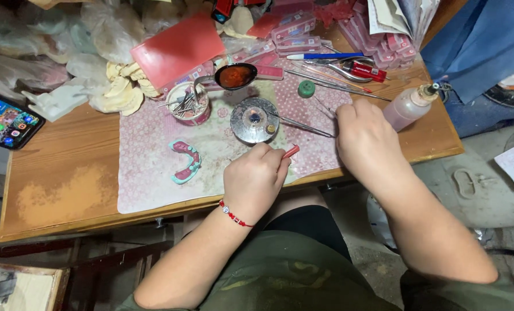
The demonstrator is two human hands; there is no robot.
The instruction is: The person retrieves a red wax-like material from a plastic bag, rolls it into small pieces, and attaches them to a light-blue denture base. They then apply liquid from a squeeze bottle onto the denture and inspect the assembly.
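Observation:
My left hand [256,179] is closed around a small red wax piece [291,151] that sticks out past my fingers, near the front edge of the patterned mat [153,173]. My right hand [365,133] grips a thin metal instrument [300,122] whose tip reaches toward the round metal burner [254,120]. A teal and pink denture model [185,161] lies on the mat to the left of my left hand. A spoon with dark red wax [234,76] rests behind the burner.
A small cup of metal tools [189,103], a red wax sheet [177,49], a squeeze bottle [409,106], a green cap [306,88], pens and pliers [358,69] crowd the wooden table [67,173]. A phone [6,120] lies at the left edge. White plaster casts [119,86] sit behind.

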